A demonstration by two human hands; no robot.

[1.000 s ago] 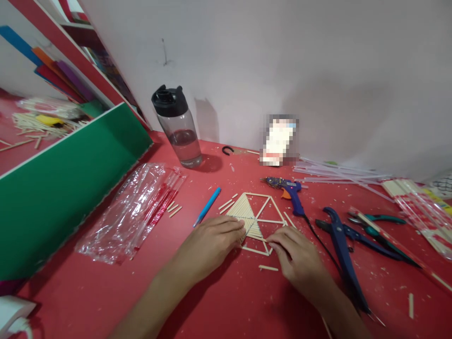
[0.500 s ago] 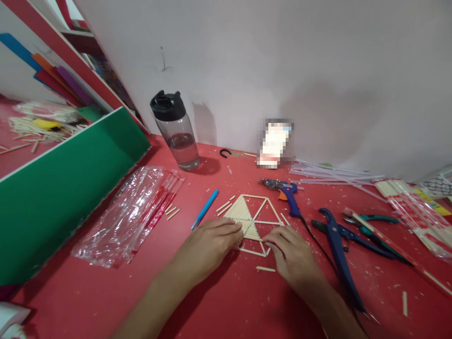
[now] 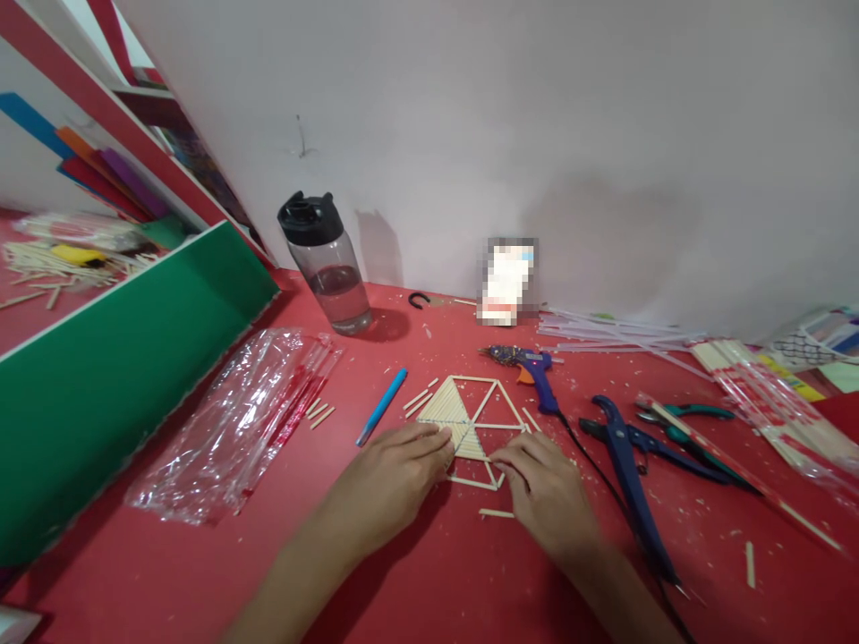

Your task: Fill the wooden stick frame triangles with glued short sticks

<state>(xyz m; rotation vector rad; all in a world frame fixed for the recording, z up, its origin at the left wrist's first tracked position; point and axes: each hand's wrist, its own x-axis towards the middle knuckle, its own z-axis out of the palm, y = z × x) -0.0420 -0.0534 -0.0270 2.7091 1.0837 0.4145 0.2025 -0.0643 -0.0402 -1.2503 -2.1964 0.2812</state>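
Observation:
A hexagonal frame of thin wooden sticks (image 3: 497, 426) lies flat on the red table (image 3: 416, 581). Two of its triangular sections, at the left and bottom, show rows of sticks laid side by side. My left hand (image 3: 406, 465) rests on the frame's left side, its fingers together over the filled part. At the frame's lower right, my right hand (image 3: 537, 478) has thumb and forefinger pinched on the end of a thin stick (image 3: 480, 458). Short loose sticks (image 3: 420, 400) lie at the frame's upper left, and another stick (image 3: 497, 513) lies below it.
A blue pen (image 3: 381, 407) and crinkled plastic wrap (image 3: 228, 420) lie left. A water bottle (image 3: 330, 268) stands behind, near a phone (image 3: 506, 282) against the wall. To the right are a glue gun (image 3: 530, 367), a blue cutter (image 3: 631, 483), pliers (image 3: 698, 411) and packed sticks (image 3: 765, 402).
The whole view has shifted slightly, so things sit a little lower and further left. Both hands keep nearly the same places on the frame.

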